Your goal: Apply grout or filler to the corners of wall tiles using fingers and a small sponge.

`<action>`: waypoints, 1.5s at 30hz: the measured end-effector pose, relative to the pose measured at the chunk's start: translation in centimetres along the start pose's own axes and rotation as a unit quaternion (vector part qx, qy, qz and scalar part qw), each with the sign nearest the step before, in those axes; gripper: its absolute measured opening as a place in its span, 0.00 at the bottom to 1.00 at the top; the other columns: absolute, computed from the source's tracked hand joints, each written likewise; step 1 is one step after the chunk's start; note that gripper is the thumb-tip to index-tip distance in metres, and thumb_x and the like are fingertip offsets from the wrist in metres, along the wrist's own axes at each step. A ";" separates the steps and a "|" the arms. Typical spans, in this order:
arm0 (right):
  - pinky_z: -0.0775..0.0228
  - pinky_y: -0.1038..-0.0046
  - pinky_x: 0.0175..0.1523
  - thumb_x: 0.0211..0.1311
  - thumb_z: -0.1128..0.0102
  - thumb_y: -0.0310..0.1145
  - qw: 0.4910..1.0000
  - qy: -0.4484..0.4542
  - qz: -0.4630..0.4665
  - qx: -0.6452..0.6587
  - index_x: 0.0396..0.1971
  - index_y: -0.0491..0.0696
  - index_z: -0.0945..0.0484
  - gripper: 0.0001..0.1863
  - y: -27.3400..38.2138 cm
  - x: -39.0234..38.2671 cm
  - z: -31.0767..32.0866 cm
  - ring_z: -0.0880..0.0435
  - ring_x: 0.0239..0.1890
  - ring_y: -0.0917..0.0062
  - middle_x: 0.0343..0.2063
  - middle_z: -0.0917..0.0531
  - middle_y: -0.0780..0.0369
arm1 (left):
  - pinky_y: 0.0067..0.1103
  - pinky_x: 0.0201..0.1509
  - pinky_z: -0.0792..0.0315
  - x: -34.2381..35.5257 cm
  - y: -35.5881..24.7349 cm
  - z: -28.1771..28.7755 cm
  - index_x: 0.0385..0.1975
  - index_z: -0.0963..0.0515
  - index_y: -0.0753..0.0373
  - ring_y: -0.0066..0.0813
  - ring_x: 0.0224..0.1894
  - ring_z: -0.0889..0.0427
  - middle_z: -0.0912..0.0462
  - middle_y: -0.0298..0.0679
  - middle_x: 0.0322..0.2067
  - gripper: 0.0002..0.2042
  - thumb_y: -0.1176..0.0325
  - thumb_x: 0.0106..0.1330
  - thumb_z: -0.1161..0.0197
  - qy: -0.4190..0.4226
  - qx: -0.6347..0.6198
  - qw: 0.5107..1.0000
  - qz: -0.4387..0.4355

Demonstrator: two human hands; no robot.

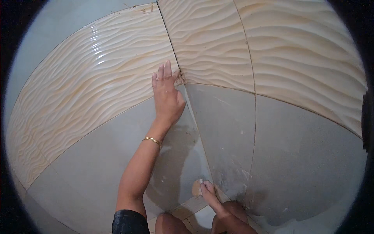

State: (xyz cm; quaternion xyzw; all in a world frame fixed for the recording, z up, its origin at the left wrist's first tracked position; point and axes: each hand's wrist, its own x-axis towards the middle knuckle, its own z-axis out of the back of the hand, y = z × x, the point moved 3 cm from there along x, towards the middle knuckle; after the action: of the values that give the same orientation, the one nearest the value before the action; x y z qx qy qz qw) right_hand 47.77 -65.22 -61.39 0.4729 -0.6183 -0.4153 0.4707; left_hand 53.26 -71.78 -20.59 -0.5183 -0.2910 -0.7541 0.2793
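My left hand is raised against the wall near the corner, its fingers stretched out over the cream wavy tile and its palm near the seam with the grey tile below. Nothing is held in it. Low down near the foot of the corner, my right hand is closed on a small tan rounded piece with a whitish edge. The exact kind of that piece cannot be made out. Brownish crumbs cling to the corner joint beside my left fingers.
Smooth grey tiles cover the lower walls on both sides of the corner, with whitish smears on them. More wavy tiles run along the right wall. My bent knees are close to the wall, above a tiled floor.
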 end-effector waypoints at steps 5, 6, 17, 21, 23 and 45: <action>0.37 0.74 0.30 0.64 0.53 0.33 0.999 -0.009 -0.006 -0.045 0.24 0.43 0.30 0.11 -0.9 0.1 -0.2 0.32 0.25 0.83 0.20 0.30 0.67 | 0.42 0.71 0.62 -0.3 -0.7 -1.7 0.65 0.46 0.66 0.48 0.69 0.48 0.38 0.48 0.63 0.37 0.83 0.47 0.54 0.022 0.179 0.981 -0.071; 0.38 0.74 0.29 0.63 0.53 0.32 0.999 -0.005 -0.002 -0.053 0.23 0.43 0.31 0.11 -0.7 0.2 -0.2 0.32 0.25 0.83 0.20 0.30 0.67 | 0.42 0.71 0.62 -0.6 -0.6 -1.6 0.65 0.46 0.66 0.48 0.69 0.48 0.38 0.48 0.63 0.37 0.83 0.47 0.54 0.025 0.180 0.981 -0.069; 0.41 0.77 0.29 0.65 0.54 0.31 0.997 0.042 -0.054 0.019 0.22 0.46 0.35 0.11 1.2 -0.5 -0.4 0.37 0.25 0.87 0.19 0.33 0.69 | 0.47 0.69 0.58 1.3 0.7 0.9 0.65 0.46 0.67 0.50 0.68 0.47 0.33 0.50 0.58 0.37 0.81 0.47 0.52 -0.039 0.098 0.992 -0.070; 0.41 0.77 0.28 0.66 0.54 0.32 1.000 0.011 -0.003 -0.008 0.22 0.46 0.35 0.11 -1.1 0.2 0.2 0.37 0.25 0.87 0.20 0.34 0.69 | 0.44 0.72 0.62 0.0 0.0 -1.3 0.65 0.47 0.64 0.48 0.69 0.49 0.38 0.47 0.63 0.39 0.81 0.46 0.50 0.041 0.161 0.983 -0.073; 0.41 0.77 0.29 0.66 0.55 0.32 1.000 0.015 -0.016 -0.004 0.22 0.46 0.35 0.11 -0.1 0.1 -0.3 0.36 0.26 0.86 0.20 0.35 0.69 | 0.44 0.72 0.63 -2.0 -0.1 -1.4 0.66 0.48 0.64 0.46 0.70 0.51 0.39 0.45 0.63 0.39 0.79 0.46 0.49 0.064 0.154 0.983 -0.076; 0.36 0.77 0.29 0.66 0.56 0.33 0.999 -0.010 0.028 -0.031 0.30 0.47 0.32 0.07 -0.3 1.1 1.6 0.32 0.25 0.85 0.22 0.31 0.69 | 0.42 0.71 0.60 -5.1 -0.8 -0.2 0.66 0.49 0.65 0.46 0.69 0.47 0.36 0.55 0.61 0.37 0.78 0.50 0.50 0.078 0.087 0.988 -0.097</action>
State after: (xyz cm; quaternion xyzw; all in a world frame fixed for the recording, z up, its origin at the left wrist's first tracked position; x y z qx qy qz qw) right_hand 46.21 -66.25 -61.84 0.4366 -0.6229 -0.4254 0.4903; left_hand 54.12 -70.75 -25.57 -0.4006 -0.3818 -0.7877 0.2707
